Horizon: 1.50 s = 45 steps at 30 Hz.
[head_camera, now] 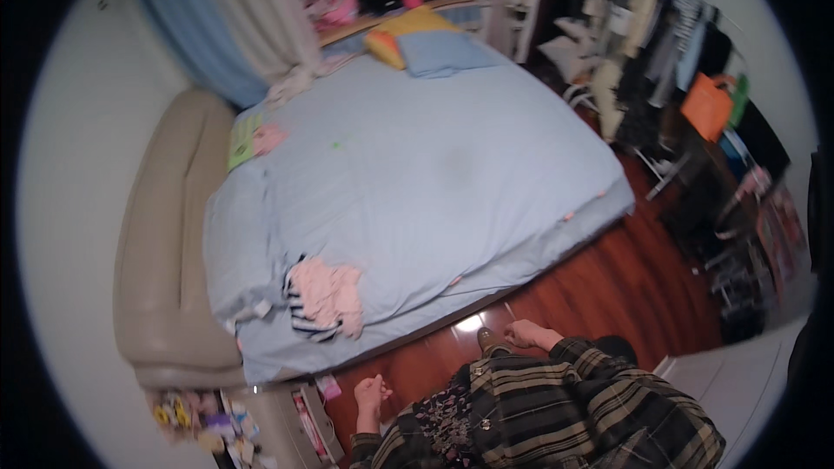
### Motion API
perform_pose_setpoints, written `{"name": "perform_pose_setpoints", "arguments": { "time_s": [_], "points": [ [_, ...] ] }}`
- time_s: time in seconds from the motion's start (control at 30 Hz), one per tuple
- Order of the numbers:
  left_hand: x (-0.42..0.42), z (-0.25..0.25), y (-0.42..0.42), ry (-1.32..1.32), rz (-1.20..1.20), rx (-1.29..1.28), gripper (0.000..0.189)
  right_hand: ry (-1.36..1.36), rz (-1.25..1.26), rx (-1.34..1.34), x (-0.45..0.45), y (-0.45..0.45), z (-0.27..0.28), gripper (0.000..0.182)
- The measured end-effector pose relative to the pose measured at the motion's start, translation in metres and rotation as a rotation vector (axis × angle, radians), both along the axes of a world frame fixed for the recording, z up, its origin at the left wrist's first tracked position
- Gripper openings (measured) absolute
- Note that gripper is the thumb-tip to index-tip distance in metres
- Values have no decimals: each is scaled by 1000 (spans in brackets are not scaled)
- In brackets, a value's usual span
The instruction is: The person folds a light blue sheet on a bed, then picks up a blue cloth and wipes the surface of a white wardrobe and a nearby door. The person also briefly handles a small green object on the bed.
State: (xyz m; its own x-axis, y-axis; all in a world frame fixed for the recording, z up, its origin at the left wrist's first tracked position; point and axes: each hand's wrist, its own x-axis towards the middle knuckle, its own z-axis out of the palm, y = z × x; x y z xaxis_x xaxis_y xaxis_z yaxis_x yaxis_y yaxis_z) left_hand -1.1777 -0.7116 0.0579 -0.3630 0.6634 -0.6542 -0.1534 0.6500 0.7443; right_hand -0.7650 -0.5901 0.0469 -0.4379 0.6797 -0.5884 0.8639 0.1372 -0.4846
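Observation:
My left hand (371, 396) hangs over the floor near the bedside cabinet, its fingers loosely curled and nothing visible in them. Lower right of the bed's edge is my right hand (526, 334), also curled in and apparently without anything in it. Both hands are apart from the bed, which has a light blue sheet (417, 189). On its near left corner lies a crumpled pink garment (329, 290), with a dark-and-white striped cloth (306, 319) partly under it. A blue pillow (238, 241) lies beside the headboard.
A beige padded headboard (163, 254) lines the left wall. The bedside cabinet (277, 420) has a partly open drawer. At the right stand a loaded clothes rack (658, 32) and an orange bag (707, 107). Reddish wooden floor (586, 293) runs along the bed; a white door (730, 378) is at lower right.

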Motion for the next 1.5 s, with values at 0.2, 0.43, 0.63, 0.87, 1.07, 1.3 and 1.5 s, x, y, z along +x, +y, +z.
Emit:
{"name": "perform_pose_setpoints", "arguments": {
  "time_s": [0.2,0.43,0.63,0.87,1.07,1.3,1.5],
  "points": [
    [14,5,52,-1,-171,-31,28,-19,-393,-31,74,-34,-19,30],
    [50,20,107,93,-321,15,29,52,-574,-111,96,-21,-42,29],
    [78,12,129,70,-419,122,26,123,-483,-132,98,22,-68,28],
    [95,-26,134,471,-690,54,23,79,-389,72,105,62,-72,31],
    [111,-40,167,619,-894,48,28,-10,-404,116,114,82,-41,37],
    [112,-76,223,756,-1026,109,43,-222,-377,109,116,116,-17,53],
    [118,-101,238,740,-1080,103,52,-304,-282,320,97,195,-57,65]
  ]
}}
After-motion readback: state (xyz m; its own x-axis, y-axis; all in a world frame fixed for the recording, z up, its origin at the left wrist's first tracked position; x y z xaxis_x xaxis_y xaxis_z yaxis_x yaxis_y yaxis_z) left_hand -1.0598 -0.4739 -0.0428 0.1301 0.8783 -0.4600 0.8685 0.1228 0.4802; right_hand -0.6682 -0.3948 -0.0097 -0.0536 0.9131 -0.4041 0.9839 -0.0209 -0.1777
